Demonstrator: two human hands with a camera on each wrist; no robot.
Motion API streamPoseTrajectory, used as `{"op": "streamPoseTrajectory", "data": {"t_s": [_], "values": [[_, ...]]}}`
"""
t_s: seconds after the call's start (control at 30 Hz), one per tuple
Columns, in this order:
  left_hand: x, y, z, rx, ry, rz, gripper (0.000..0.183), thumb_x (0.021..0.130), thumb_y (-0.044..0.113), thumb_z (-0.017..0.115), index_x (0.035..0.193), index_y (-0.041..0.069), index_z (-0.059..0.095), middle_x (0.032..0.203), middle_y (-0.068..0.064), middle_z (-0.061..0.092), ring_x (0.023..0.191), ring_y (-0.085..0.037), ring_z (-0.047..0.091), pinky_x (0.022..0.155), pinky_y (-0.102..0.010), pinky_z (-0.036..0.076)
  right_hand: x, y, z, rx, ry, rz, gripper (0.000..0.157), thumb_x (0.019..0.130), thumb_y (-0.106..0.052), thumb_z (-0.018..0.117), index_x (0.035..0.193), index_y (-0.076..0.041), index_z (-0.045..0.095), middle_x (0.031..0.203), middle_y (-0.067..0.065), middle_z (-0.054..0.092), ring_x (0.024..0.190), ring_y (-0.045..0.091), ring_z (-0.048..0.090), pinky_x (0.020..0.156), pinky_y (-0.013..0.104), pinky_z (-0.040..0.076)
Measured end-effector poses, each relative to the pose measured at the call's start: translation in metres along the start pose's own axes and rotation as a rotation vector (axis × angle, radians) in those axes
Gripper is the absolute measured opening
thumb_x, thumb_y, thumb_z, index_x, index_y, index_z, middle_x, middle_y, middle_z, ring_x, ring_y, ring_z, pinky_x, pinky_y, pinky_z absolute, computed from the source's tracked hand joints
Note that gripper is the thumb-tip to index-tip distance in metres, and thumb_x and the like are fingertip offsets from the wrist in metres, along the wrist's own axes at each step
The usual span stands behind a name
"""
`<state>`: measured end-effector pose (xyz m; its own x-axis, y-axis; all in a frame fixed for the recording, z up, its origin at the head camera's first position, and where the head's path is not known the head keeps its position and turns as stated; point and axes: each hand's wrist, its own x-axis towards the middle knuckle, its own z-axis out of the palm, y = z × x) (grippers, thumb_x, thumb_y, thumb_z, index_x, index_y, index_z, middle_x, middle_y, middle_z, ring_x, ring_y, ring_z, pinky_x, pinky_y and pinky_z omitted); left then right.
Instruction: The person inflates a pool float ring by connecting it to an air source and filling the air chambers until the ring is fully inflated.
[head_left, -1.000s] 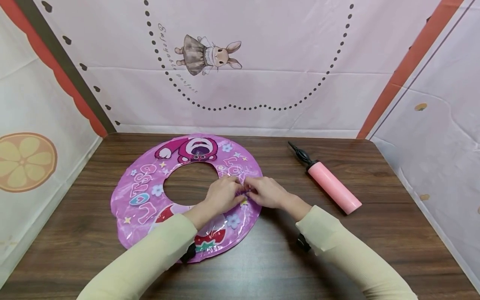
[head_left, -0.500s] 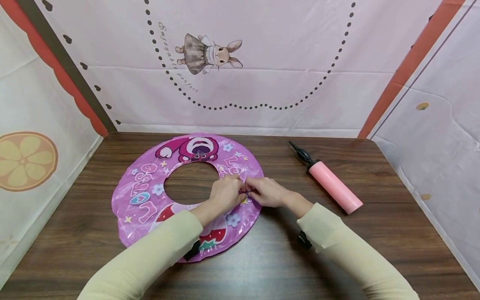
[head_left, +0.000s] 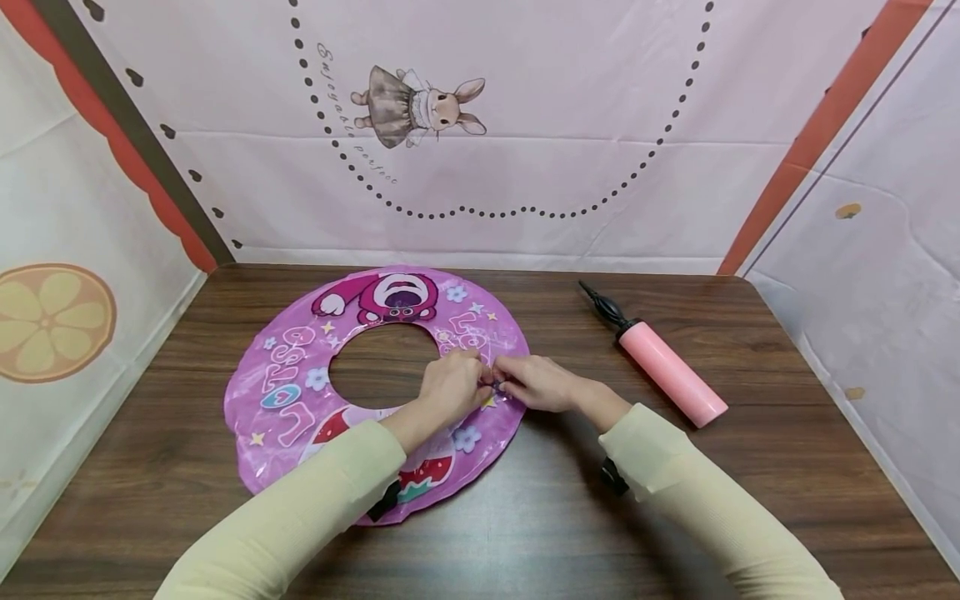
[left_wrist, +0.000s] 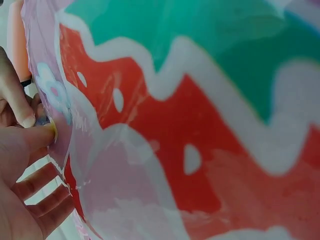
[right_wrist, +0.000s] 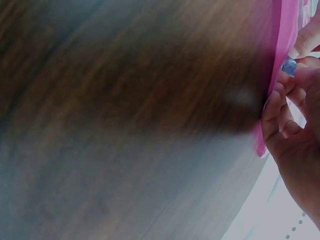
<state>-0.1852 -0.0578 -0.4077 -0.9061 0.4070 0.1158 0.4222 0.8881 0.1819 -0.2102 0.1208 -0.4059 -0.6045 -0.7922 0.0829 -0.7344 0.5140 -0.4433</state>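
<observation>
The pink ring [head_left: 317,379] is found toward the bench's [head_left: 555,500] 9 o'clock. A small clear fitting [right_wrist: 289,66] at its 3 o'clock is pinched by right hand [head_left: 542,383] and left hand [head_left: 450,387]; the latter has been edged closer within the last second, so work is judged centred there.

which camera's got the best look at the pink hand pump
The head view: the pink hand pump lies whole, unobstructed on the wood-grain table, black nozzle included. The left wrist view catches only part of it, at the upper left; the right wrist view shows none.
</observation>
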Motion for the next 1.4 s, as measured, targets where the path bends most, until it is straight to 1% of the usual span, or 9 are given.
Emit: {"op": "streamPoseTrajectory", "data": {"t_s": [0.2,0.3,0.4,0.53,0.77,0.93,1.1,1.27,1.4], "values": [[0.0,-0.001,0.001,0.001,0.0,0.009,0.008,0.075,0.03,0.073,0.084,0.029,0.074,0.085,0.007,0.059,0.085,-0.018,0.059,0.061,-0.038,0.05,-0.002,0.001,0.003,-0.046,-0.002,-0.047,0.005,0.091,-0.008,0.051,0.088,-0.009,0.047,0.072,-0.004,0.045,0.066,0.008,0.043,0.058,0.021,0.038],[0.001,-0.002,0.001,0.006,0.001,0.026,0.01,0.076,0.03,0.073,0.085,0.029,0.074,0.089,0.006,0.061,0.087,-0.018,0.059,0.062,-0.039,0.05,-0.005,0.001,0.002,-0.021,0.016,-0.057,0.007,0.091,-0.006,0.051,0.087,-0.01,0.046,0.072,-0.004,0.044,0.066,0.008,0.042,0.059,0.021,0.039],[0.001,-0.004,0.001,0.023,0.0,0.027,0.011,0.076,0.031,0.073,0.086,0.027,0.074,0.092,0.007,0.062,0.089,-0.018,0.059,0.064,-0.038,0.051,-0.007,0.001,0.001,0.027,0.032,-0.058,0.009,0.091,-0.006,0.052,0.088,-0.01,0.045,0.073,-0.004,0.043,0.066,0.007,0.042,0.06,0.021,0.039],[0.0,-0.005,-0.001,0.023,-0.006,0.024,0.011,0.075,0.032,0.074,0.085,0.026,0.074,0.09,0.007,0.061,0.089,-0.018,0.058,0.064,-0.038,0.051,-0.008,0.001,-0.002,0.073,0.029,-0.028,0.008,0.091,-0.008,0.054,0.09,-0.01,0.046,0.075,-0.005,0.044,0.067,0.006,0.043,0.061,0.021,0.04],[0.001,-0.004,0.001,-0.015,0.001,0.015,0.015,0.073,0.031,0.075,0.086,0.026,0.074,0.088,0.008,0.06,0.088,-0.018,0.058,0.065,-0.037,0.051,-0.011,0.002,-0.004,0.114,0.022,0.081,0.009,0.09,-0.009,0.056,0.092,-0.011,0.048,0.076,-0.005,0.048,0.067,0.007,0.046,0.06,0.021,0.042],[0.002,-0.004,0.001,-0.031,-0.018,0.019,0.022,0.072,0.031,0.076,0.093,0.027,0.073,0.088,0.007,0.06,0.086,-0.017,0.057,0.065,-0.036,0.05,-0.015,0.003,-0.003,0.077,0.047,0.123,0.01,0.088,-0.01,0.059,0.091,-0.013,0.05,0.075,-0.006,0.05,0.067,0.008,0.047,0.059,0.02,0.042],[0.006,-0.007,0.0,-0.047,-0.061,0.022,0.027,0.073,0.033,0.075,0.1,0.031,0.072,0.09,0.006,0.058,0.084,-0.016,0.053,0.065,-0.033,0.048,-0.014,0.003,-0.001,-0.002,0.094,0.12,0.012,0.083,-0.008,0.064,0.083,-0.013,0.052,0.073,-0.005,0.05,0.067,0.009,0.047,0.057,0.021,0.04],[0.007,-0.009,0.001,-0.06,-0.063,0.04,0.027,0.072,0.033,0.075,0.098,0.031,0.072,0.087,0.007,0.055,0.081,-0.013,0.05,0.064,-0.03,0.045,-0.013,0.004,0.002,-0.077,0.114,0.153,0.014,0.081,-0.01,0.066,0.078,-0.015,0.054,0.073,-0.004,0.05,0.066,0.007,0.046,0.057,0.02,0.039],[0.008,-0.009,0.002,-0.062,-0.052,0.047,0.026,0.071,0.035,0.077,0.096,0.029,0.073,0.085,0.007,0.054,0.079,-0.012,0.049,0.064,-0.028,0.044,-0.012,0.005,0.002,-0.09,0.127,0.172,0.012,0.08,-0.011,0.067,0.076,-0.016,0.056,0.073,-0.004,0.052,0.067,0.008,0.048,0.058,0.02,0.04]]}}
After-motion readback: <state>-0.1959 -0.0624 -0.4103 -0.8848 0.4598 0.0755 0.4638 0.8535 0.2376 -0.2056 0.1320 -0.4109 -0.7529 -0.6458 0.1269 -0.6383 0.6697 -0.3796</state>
